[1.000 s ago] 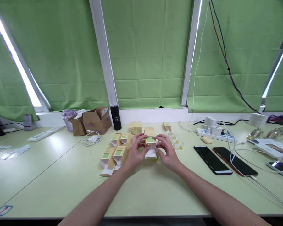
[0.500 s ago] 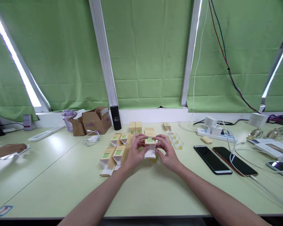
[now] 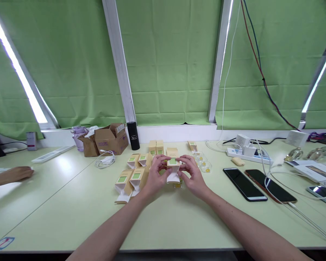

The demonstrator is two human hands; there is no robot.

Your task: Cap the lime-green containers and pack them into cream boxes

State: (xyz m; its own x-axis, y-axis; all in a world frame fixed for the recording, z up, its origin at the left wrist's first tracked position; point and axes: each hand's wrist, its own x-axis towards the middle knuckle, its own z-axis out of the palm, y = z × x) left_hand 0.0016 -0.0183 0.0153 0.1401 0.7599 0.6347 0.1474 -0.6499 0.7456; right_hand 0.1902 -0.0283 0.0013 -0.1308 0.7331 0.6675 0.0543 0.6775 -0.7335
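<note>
Green fabric [image 3: 165,58] covers the wall behind the table in wide panels, showing fold creases and slight wrinkling. Pale posts [image 3: 120,61] divide the panels, appearing tilted in this view. Bright light strips [image 3: 17,67] show beside the posts at far left and far right; a thinner one edges the post right of centre. A white ledge [image 3: 176,133] runs along the fabric's foot. The table [image 3: 163,228] has a pale, smooth top, a straight seam [image 3: 53,193] at left, and a glossy light reflection [image 3: 65,165]. Below its near edge, all is dark.
</note>
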